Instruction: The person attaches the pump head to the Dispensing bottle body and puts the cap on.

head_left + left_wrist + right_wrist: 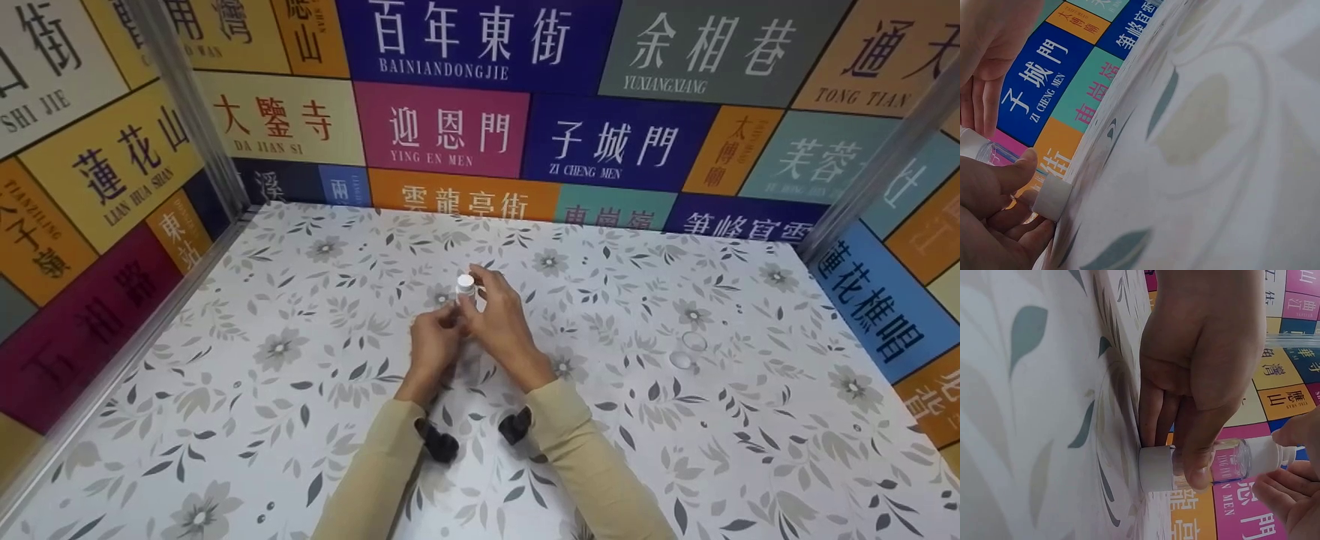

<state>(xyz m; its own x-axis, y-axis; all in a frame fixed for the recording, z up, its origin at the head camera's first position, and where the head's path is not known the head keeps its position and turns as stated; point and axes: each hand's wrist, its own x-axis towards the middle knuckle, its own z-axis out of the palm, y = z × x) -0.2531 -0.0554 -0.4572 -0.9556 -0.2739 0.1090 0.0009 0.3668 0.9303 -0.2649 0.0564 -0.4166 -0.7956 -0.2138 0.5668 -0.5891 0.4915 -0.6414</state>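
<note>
Right wrist view: left fingers (1199, 473) pinching clear bottle (1229, 460), right fingers (1276, 496) around its white top (1264, 454)

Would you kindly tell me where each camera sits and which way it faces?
Head: on the head, facing forward and down at table and bottle; left hand, right hand and sleeves show.
Left wrist: on that wrist, facing bottle and wall; both hands show.
Right wrist: on that wrist, facing bottle and wall; both hands show.
Wrist views share bottle and table.

Black devices (441, 442) sit at the cuffs (556, 397) of tan sleeves (379, 465).
</note>
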